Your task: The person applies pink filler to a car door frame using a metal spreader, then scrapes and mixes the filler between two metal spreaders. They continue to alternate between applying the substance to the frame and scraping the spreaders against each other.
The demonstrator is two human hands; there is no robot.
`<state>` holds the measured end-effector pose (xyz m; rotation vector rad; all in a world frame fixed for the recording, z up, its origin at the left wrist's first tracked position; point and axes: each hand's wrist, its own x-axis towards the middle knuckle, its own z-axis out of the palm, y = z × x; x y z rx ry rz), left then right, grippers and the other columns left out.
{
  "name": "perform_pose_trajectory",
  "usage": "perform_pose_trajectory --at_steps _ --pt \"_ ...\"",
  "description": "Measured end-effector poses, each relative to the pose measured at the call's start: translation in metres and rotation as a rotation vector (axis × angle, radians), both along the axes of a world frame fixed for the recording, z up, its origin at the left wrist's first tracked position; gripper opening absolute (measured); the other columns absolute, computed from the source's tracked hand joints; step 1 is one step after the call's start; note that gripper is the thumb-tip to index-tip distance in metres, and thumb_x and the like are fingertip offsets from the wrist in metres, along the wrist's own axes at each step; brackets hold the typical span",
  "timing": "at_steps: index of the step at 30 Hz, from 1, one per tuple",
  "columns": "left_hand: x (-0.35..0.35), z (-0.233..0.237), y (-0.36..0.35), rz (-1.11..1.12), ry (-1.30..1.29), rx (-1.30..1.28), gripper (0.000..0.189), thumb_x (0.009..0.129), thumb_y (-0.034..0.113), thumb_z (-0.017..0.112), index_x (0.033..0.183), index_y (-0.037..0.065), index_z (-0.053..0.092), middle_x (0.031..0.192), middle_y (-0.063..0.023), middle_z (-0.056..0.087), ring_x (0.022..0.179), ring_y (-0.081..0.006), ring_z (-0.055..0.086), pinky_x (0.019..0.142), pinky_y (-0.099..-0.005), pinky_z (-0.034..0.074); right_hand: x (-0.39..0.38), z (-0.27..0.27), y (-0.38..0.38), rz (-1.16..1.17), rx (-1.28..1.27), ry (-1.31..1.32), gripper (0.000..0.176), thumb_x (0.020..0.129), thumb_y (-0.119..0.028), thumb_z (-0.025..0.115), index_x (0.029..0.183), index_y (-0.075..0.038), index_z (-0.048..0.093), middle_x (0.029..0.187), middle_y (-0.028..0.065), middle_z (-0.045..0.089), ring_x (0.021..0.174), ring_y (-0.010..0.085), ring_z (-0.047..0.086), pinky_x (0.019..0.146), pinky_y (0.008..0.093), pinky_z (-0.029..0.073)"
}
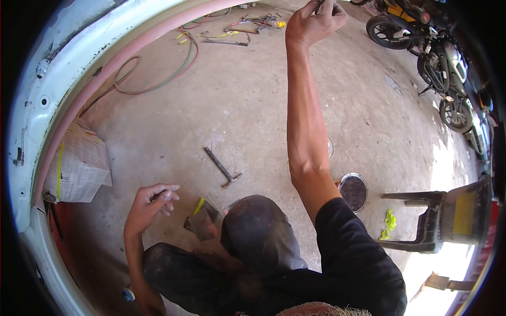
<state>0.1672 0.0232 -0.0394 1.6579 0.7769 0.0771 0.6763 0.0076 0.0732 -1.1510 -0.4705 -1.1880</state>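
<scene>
My right hand (315, 25) is raised at the top edge of the view, its fingers closed in a pinch. A small dark bit shows between them, but I cannot make out what it is. Low at the left, my left hand (153, 204) hangs in the air near my knee, fingers loosely bent and apart, with nothing visible in them. A hammer (220, 166) lies on the concrete floor to the right of that hand. Close to my knees are dark flat pieces (202, 224) with a yellow-green strip. The pale, worn metal frame (39, 121) curves along the left side.
A newspaper-covered box (79, 171) stands at the left. Red and green hoses (153, 90) loop toward several tools (258, 22). On the right are an open can (353, 192), a dark plastic stool (429, 224), a yellow-green scrap (389, 225) and several motorcycles (440, 68).
</scene>
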Motion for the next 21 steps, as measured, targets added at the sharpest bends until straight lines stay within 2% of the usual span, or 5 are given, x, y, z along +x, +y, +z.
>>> perform_pose_trajectory --at_steps 1,13,15,16,21 --pt "-0.001 0.0 0.0 -0.002 0.0 0.001 0.034 0.105 0.019 0.058 0.128 -0.005 0.067 0.099 -0.0096 0.073 0.076 -0.0107 0.064 0.066 -0.0268 0.056 0.003 -0.003 0.003 -0.208 -0.067 -0.048 0.052 0.093 0.0 0.064 0.144 -0.009 0.061 0.096 0.0158 0.055 0.091 0.0322 0.053 0.082 0.0433 0.046" --pt "-0.001 0.005 -0.005 -0.029 0.009 0.024 0.034 0.105 0.018 0.058 0.129 -0.005 0.067 0.099 -0.0096 0.073 0.078 -0.011 0.064 0.067 -0.0268 0.056 -0.004 -0.013 -0.026 -0.121 -0.256 -0.059 0.037 0.094 -0.007 0.064 0.131 -0.005 0.068 0.096 0.018 0.06 0.09 0.0346 0.059 0.079 0.0445 0.049" --pt "0.002 0.006 -0.007 -0.042 0.005 0.036 0.034 0.105 0.017 0.058 0.129 -0.005 0.067 0.099 -0.0094 0.073 0.078 -0.0109 0.064 0.068 -0.0267 0.056 0.006 -0.028 -0.03 -0.14 -0.342 -0.007 0.015 0.092 -0.009 0.067 0.102 0.0 0.073 0.091 0.013 0.061 0.087 0.0261 0.06 0.078 0.0372 0.049" --pt "0.002 0.006 -0.008 -0.052 0.002 0.05 0.034 0.105 0.017 0.058 0.129 -0.004 0.067 0.099 -0.0092 0.073 0.078 -0.0109 0.064 0.068 -0.0268 0.056 0.008 -0.036 -0.032 -0.147 -0.384 0.021 0.015 0.091 -0.011 0.069 0.088 0.002 0.076 0.088 0.0105 0.061 0.086 0.0219 0.06 0.077 0.0335 0.049" --pt "-0.002 0.008 -0.01 -0.067 0.022 0.1 0.034 0.105 0.017 0.058 0.13 -0.004 0.067 0.1 -0.0081 0.073 0.079 -0.0106 0.064 0.07 -0.0269 0.055 0.002 -0.042 -0.06 0.2 -0.099 0.254 0.014 0.087 -0.01 0.063 0.084 0.001 0.072 0.086 0.0123 0.057 0.076 0.0273 0.057 0.068 0.0399 0.046"
